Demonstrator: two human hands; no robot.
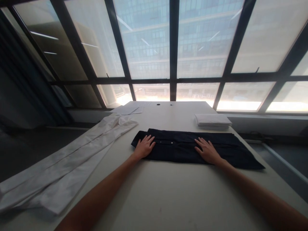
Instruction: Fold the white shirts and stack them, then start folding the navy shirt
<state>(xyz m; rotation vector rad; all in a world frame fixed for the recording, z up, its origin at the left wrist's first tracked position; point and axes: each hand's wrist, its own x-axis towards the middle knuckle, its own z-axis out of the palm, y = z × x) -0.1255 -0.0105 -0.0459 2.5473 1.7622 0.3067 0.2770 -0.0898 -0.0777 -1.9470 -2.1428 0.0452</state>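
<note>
A dark navy shirt lies folded lengthwise across the white table, with small light buttons showing near its middle. What looks like its collar is at the left end. My left hand rests flat on the cloth near that end, fingers spread. Farther right, my right hand also presses flat on the shirt with its fingers apart. Neither hand grips the fabric. The shirt's right end fans out to a pointed corner near the table's right edge.
A long white cloth garment lies along the table's left side and reaches its edge. Sheets of paper are behind it. Folded white cloth is stacked at the back right. Large windows stand beyond the table.
</note>
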